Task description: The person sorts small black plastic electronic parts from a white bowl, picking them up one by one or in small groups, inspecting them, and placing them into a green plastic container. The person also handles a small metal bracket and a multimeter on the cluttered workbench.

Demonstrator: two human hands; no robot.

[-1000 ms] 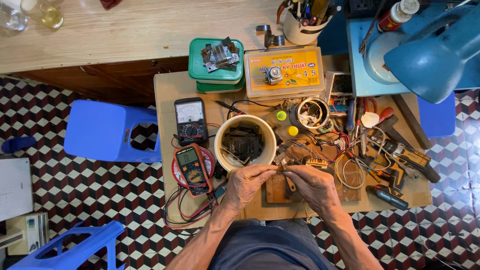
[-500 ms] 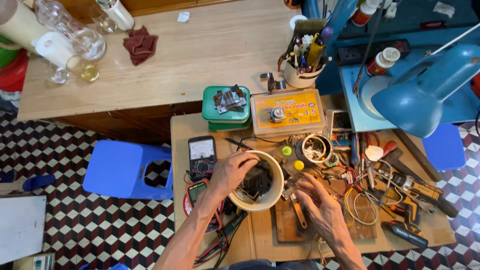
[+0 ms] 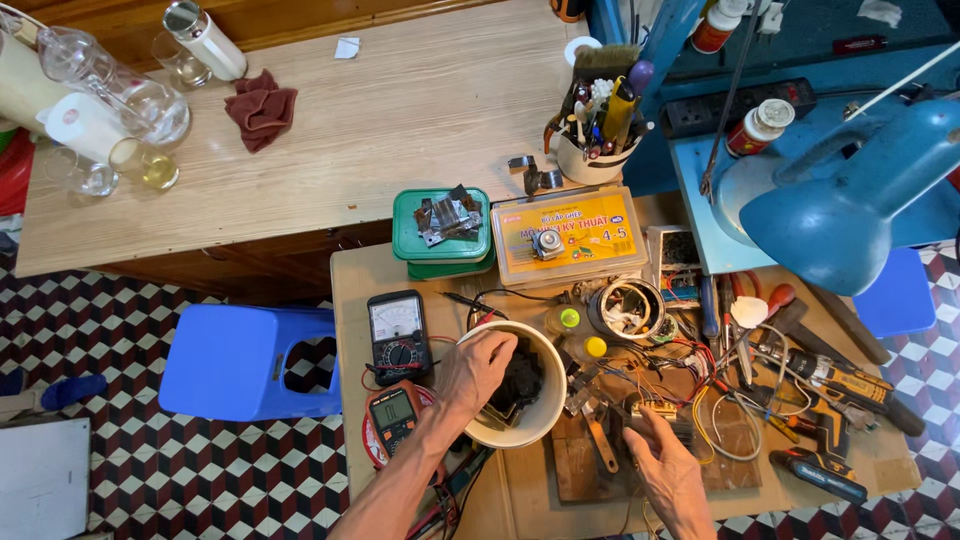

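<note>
My left hand (image 3: 478,368) reaches into a white round bowl (image 3: 545,410) of dark small parts, fingers down among them; whether it grips one I cannot tell. My right hand (image 3: 660,452) rests on the small wooden worktable (image 3: 350,275), fingers on a small wired component (image 3: 655,408) beside a wooden block (image 3: 575,470). Two multimeters lie left of the bowl: a black analog one (image 3: 398,335) and an orange-edged digital one (image 3: 392,418).
A green lidded box (image 3: 440,235), a yellow flat case (image 3: 568,238), a tape roll (image 3: 625,308), loose wires and a cordless drill (image 3: 830,385) crowd the worktable. A blue lamp (image 3: 850,195) overhangs the right. A blue stool (image 3: 250,362) stands left; bottles and glasses sit on the larger table (image 3: 400,110).
My left hand has left the right one and gone into the white bowl. The right hand has dropped onto the wired component. The view has tilted up toward the larger table.
</note>
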